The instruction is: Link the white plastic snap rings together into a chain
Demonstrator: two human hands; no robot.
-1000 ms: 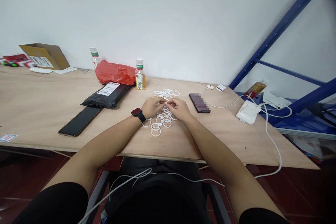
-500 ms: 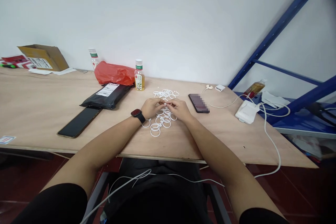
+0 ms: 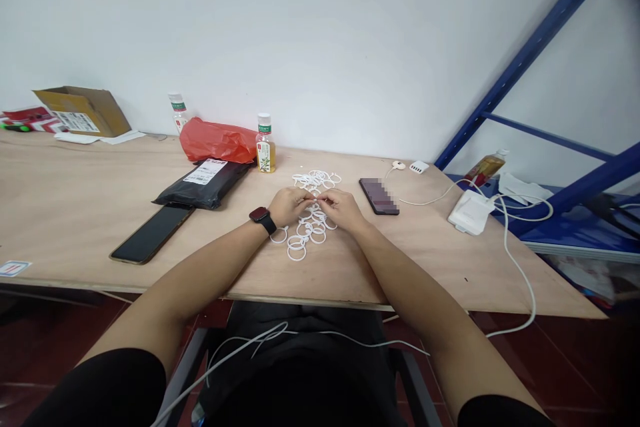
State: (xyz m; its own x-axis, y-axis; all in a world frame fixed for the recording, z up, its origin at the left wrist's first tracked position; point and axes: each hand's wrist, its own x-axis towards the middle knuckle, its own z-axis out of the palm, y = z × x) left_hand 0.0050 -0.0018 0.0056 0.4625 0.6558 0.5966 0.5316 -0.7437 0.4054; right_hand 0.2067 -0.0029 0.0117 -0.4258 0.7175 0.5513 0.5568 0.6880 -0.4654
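Observation:
Both of my hands meet over a chain of linked white plastic rings (image 3: 306,235) on a plywood table (image 3: 75,207). My left hand (image 3: 290,204), with a dark watch on its wrist, pinches a white ring at its fingertips. My right hand (image 3: 342,208) pinches the same ring or its neighbour from the other side; I cannot tell which. A loose pile of white rings (image 3: 317,179) lies just beyond my fingers.
A dark phone (image 3: 153,232) lies at left, a black parcel bag (image 3: 204,183), a red plastic bag (image 3: 218,140) and two small bottles (image 3: 265,144) behind it. A second phone (image 3: 379,195), a white charger (image 3: 470,212) with cables and a blue rack (image 3: 540,47) stand right. A cardboard box (image 3: 83,109) sits far left.
Almost nothing differs. My hands stay pinched together over the rings; my fingers shift slightly and the view drifts a little.

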